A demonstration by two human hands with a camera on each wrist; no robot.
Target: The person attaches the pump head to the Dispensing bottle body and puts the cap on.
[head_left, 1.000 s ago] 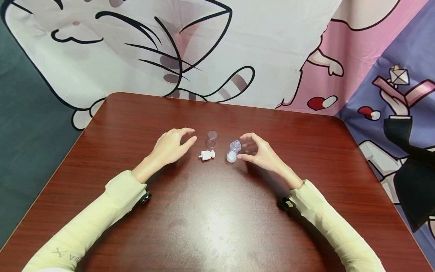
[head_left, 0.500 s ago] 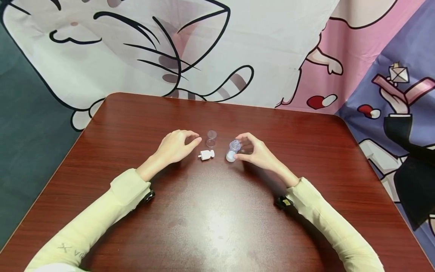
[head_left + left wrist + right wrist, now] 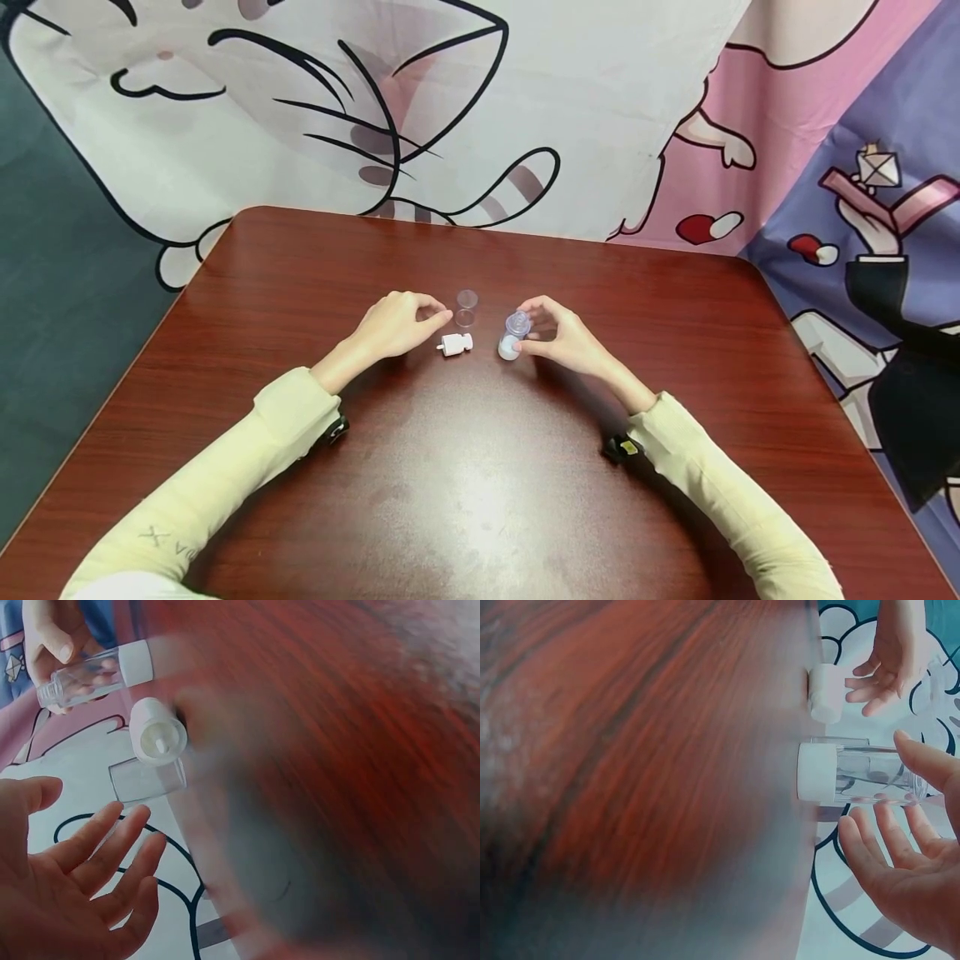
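Note:
A small clear bottle (image 3: 515,336) with a white base stands upright on the table. My right hand (image 3: 564,337) holds it lightly, thumb on the near side and fingers curved round the far side, as the right wrist view also shows. My left hand (image 3: 397,323) is just left of a clear, cup-like cap (image 3: 466,308), its fingers relaxed and holding nothing. In the left wrist view its fingertips come close to that clear cap (image 3: 148,781). A white pump head (image 3: 454,344) lies on its side between the two hands, nearer me than the cap.
The reddish-brown wooden table (image 3: 480,467) has rounded far corners. Behind it hangs a cloth (image 3: 600,108) printed with cartoon figures. Black wrist devices (image 3: 621,448) sit under the pale sleeves (image 3: 720,492).
My left hand has moved right, closer to the clear cap. My right hand has come in from the right, and its thumb and fingers have closed around the bottle.

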